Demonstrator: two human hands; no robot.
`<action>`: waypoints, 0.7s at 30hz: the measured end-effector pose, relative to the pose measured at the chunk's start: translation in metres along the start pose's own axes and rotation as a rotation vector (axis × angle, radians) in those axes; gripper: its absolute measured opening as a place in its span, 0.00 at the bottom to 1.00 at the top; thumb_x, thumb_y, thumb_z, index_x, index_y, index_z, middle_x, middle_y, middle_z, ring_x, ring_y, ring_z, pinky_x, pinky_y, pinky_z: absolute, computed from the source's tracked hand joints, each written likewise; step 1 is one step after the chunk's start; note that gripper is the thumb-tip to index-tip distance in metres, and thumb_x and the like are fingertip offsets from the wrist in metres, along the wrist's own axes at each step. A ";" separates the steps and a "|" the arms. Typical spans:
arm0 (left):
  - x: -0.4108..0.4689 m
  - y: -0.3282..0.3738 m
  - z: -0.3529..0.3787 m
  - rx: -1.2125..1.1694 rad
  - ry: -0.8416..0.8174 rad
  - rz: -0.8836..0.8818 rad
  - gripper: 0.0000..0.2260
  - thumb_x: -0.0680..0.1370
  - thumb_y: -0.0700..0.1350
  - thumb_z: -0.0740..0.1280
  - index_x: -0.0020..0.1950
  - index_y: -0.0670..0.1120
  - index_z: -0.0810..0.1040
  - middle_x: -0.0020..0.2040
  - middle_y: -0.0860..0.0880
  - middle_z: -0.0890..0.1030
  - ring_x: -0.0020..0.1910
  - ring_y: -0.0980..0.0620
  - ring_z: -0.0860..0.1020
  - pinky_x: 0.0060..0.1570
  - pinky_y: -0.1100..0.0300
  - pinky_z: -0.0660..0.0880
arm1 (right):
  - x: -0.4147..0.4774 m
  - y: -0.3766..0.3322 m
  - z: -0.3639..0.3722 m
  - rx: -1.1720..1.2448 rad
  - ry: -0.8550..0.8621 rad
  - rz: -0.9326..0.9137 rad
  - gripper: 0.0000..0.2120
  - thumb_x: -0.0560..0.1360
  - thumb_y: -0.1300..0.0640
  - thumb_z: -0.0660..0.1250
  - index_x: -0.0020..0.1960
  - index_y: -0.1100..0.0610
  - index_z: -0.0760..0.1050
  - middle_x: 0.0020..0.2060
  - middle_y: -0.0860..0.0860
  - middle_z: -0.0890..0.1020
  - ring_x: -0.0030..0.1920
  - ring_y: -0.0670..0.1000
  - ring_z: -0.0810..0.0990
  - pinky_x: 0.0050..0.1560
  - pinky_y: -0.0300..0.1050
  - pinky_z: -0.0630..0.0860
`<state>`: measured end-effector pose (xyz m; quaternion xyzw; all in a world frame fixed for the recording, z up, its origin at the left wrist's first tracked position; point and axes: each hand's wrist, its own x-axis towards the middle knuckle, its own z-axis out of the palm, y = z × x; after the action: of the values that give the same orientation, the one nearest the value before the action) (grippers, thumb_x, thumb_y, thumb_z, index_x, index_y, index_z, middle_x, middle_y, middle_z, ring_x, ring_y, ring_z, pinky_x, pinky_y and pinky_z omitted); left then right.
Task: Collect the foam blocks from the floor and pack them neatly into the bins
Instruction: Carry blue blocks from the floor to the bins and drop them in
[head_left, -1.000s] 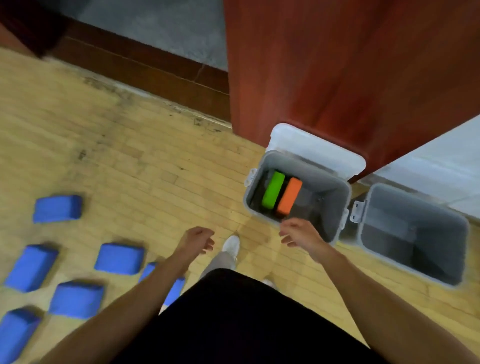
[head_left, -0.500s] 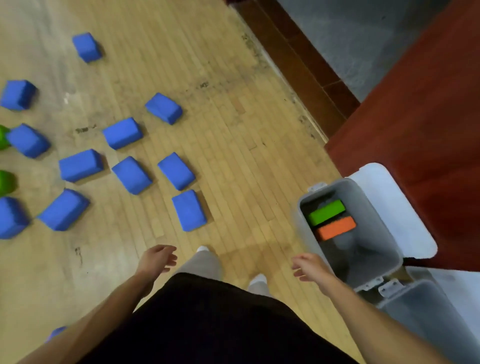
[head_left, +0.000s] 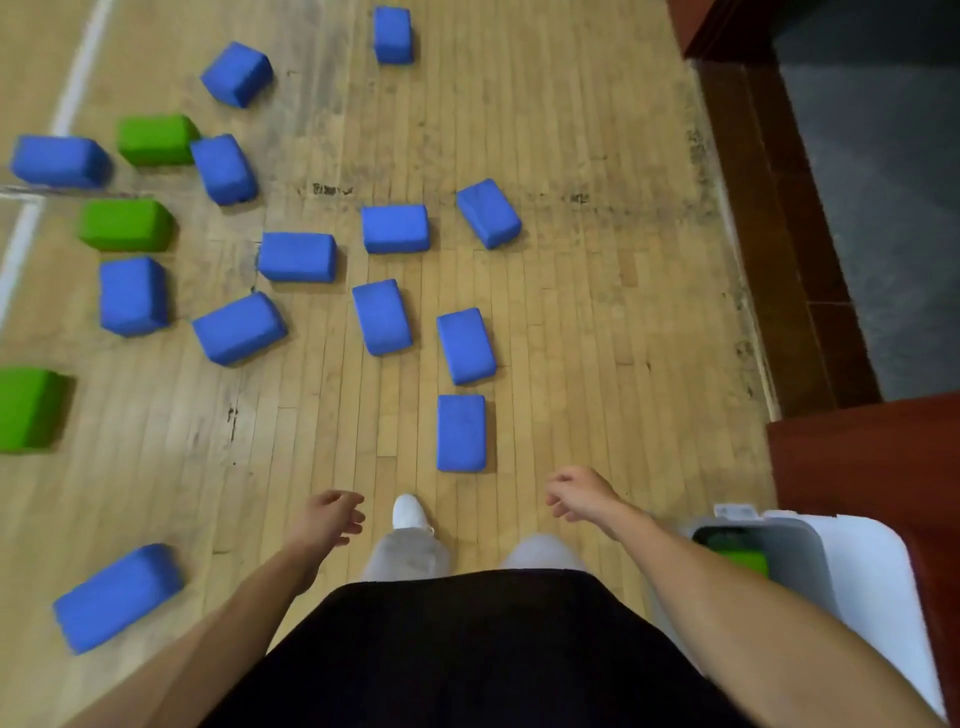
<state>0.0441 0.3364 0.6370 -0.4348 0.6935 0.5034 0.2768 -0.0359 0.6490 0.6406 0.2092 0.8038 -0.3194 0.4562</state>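
Several blue foam blocks lie scattered on the wooden floor ahead; the nearest blue block (head_left: 461, 432) sits just beyond my right hand. Three green foam blocks (head_left: 124, 224) lie at the left. My left hand (head_left: 330, 519) hangs with loosely curled fingers and holds nothing. My right hand (head_left: 576, 493) is also empty, fingers relaxed. A grey bin (head_left: 795, 545) at the lower right holds a green block (head_left: 740, 558); my right forearm hides part of the bin.
A red-brown wooden panel (head_left: 872, 467) and dark baseboard (head_left: 769, 234) run along the right. The bin's white lid (head_left: 872, 587) leans open against the panel. One blue block (head_left: 117, 595) lies by my left arm. My white shoe (head_left: 408, 512) points forward.
The view has swung away from the bins toward the scattered blocks. The second bin has left the frame. Both hands stay empty and have shifted little relative to my body.
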 end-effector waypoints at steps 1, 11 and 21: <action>0.005 0.005 -0.002 -0.007 -0.006 0.000 0.10 0.81 0.44 0.60 0.55 0.41 0.78 0.43 0.43 0.80 0.44 0.46 0.79 0.43 0.55 0.74 | 0.007 -0.021 -0.002 -0.043 -0.007 -0.039 0.08 0.77 0.57 0.61 0.53 0.57 0.76 0.45 0.52 0.81 0.42 0.49 0.79 0.41 0.39 0.74; 0.081 0.078 0.061 0.250 -0.053 0.102 0.08 0.78 0.41 0.60 0.51 0.45 0.79 0.45 0.48 0.81 0.45 0.50 0.78 0.42 0.59 0.73 | 0.131 -0.119 -0.041 -0.688 -0.149 -0.504 0.11 0.76 0.55 0.64 0.57 0.56 0.78 0.49 0.49 0.80 0.52 0.50 0.77 0.50 0.41 0.71; 0.348 0.038 0.202 0.949 -0.098 0.470 0.13 0.77 0.48 0.61 0.61 0.50 0.75 0.57 0.51 0.77 0.56 0.47 0.77 0.50 0.58 0.71 | 0.412 -0.040 0.027 -0.720 -0.032 -0.605 0.18 0.75 0.46 0.64 0.62 0.53 0.72 0.58 0.48 0.75 0.60 0.51 0.74 0.57 0.46 0.73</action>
<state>-0.1636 0.4180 0.2999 -0.0706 0.9099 0.2026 0.3550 -0.2487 0.6202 0.2860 -0.2110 0.8813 -0.1422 0.3983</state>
